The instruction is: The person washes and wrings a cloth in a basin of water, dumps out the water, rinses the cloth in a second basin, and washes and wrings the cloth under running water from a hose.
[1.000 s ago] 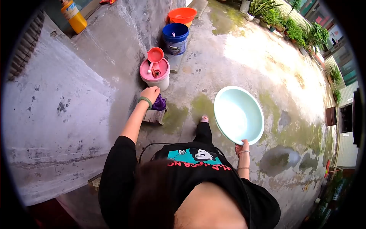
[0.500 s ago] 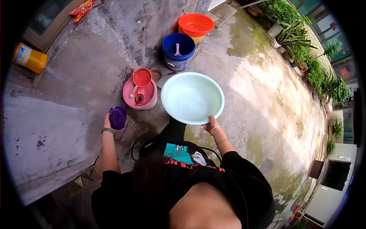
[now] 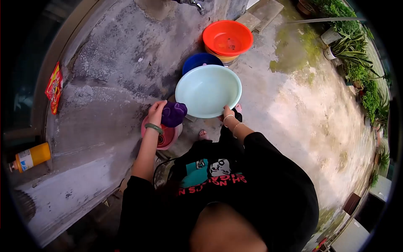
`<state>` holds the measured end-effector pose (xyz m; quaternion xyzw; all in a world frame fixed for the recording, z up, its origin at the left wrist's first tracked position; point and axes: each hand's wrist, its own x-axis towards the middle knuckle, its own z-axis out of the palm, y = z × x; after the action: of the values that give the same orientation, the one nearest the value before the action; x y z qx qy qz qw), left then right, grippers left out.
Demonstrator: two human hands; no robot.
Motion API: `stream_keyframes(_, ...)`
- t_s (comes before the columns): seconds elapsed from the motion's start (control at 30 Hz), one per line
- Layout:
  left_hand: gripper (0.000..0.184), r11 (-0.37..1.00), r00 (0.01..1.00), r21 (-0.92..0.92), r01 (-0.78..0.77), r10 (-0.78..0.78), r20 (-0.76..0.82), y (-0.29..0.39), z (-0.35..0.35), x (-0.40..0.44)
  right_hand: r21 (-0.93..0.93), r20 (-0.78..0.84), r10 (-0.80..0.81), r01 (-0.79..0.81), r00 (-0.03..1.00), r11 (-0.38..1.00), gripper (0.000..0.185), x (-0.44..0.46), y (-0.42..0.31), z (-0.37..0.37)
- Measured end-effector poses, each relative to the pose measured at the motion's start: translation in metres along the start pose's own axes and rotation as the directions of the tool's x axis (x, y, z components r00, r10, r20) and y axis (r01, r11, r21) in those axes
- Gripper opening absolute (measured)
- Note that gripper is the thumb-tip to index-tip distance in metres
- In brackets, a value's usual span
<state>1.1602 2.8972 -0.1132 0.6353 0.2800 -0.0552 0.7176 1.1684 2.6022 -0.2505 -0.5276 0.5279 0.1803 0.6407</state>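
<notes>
The left hand [image 3: 155, 114] has its fingers closed on a bunched purple cloth [image 3: 174, 114], their tips partly lost against the dark folds. The cloth is just beside the pale basin's rim; whether the two touch is hard to tell. Hand and cloth cover much of a pink bucket [image 3: 175, 136], so the red shapes on its top are hard to make out.

The right hand [image 3: 227, 112] pinches the near rim of the pale basin [image 3: 208, 90], its thumb in sight and the other fingers mostly hidden underneath. That basin blocks most of a blue bucket [image 3: 197, 61], which stands along the wall-side edge of the concrete floor [image 3: 289, 126], near an orange basin [image 3: 228, 38]. A tap [image 3: 194, 4] is cut off at the top, and one end of a yellow bottle [image 3: 35, 156] fades into the dark border.
</notes>
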Motion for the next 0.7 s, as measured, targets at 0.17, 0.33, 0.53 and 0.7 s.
stream_keyframes(0.17, 0.022, 0.984, 0.977, -0.134, 0.114, -0.136, -0.167, 0.001, 0.08, 0.045, -0.105, 0.119, 0.035, -0.023, 0.992, 0.994, 0.049, 0.09, -0.069, 0.046)
stream_keyframes(0.33, 0.019, 0.915, 0.933, -0.295, 0.275, -0.328, -0.147, -0.013, 0.139, 0.077, -0.285, 0.209, 0.067, -0.005, 0.976, 0.959, 0.049, 0.163, -0.112, 0.059)
stream_keyframes(0.53, 0.02, 0.86, 0.882, -0.321, 0.397, -0.454, -0.125, -0.02, 0.187, 0.124, -0.429, 0.264, 0.058, 0.063, 0.963, 0.901, 0.061, 0.226, -0.115, 0.064)
stream_keyframes(0.7, 0.025, 0.864, 0.887, -0.29, 0.411, -0.452, -0.091, -0.025, 0.191, 0.174, -0.873, 0.249, -0.139, 0.285, 0.958, 0.395, 0.087, 0.207, -0.24, 0.04)
